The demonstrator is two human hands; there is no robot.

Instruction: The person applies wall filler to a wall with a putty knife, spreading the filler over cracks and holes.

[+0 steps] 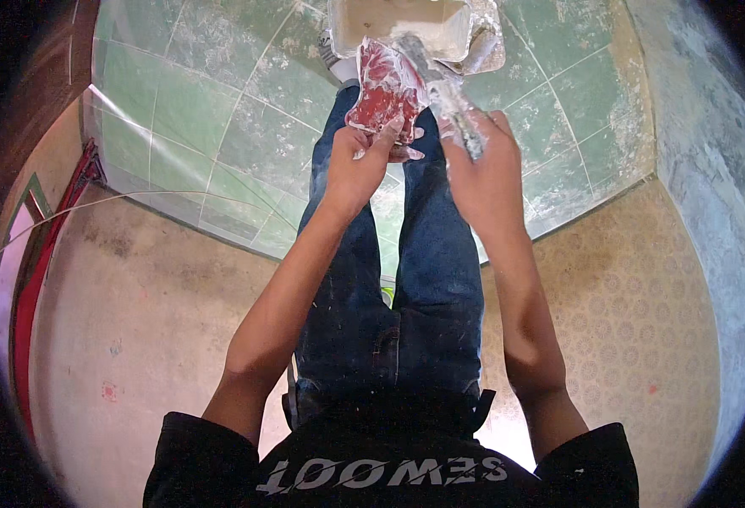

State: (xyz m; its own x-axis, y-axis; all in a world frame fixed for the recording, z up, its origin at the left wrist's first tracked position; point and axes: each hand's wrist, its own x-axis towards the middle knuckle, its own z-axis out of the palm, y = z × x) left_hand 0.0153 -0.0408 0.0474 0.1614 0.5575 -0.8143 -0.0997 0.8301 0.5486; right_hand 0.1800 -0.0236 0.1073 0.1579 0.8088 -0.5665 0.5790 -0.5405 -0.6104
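My left hand [368, 157] is closed on a flat red piece [381, 89], thumb on top and fingers beneath. White paste is smeared over the red surface, thickest toward its far end. In my right hand [486, 165] is a putty knife [453, 102], caked with white paste along its handle and blade. The blade points away from me and to the left, beside the red piece's far right edge; whether they touch I cannot tell. White paste also marks my fingers.
A white tub [333, 32] with pale paste inside stands on the green tiled floor [245, 127] just beyond my hands. My legs [347, 279] are below my forearms. Patchy bluish wall [694, 212] lies right, and a thin cable [135, 194] crosses at left.
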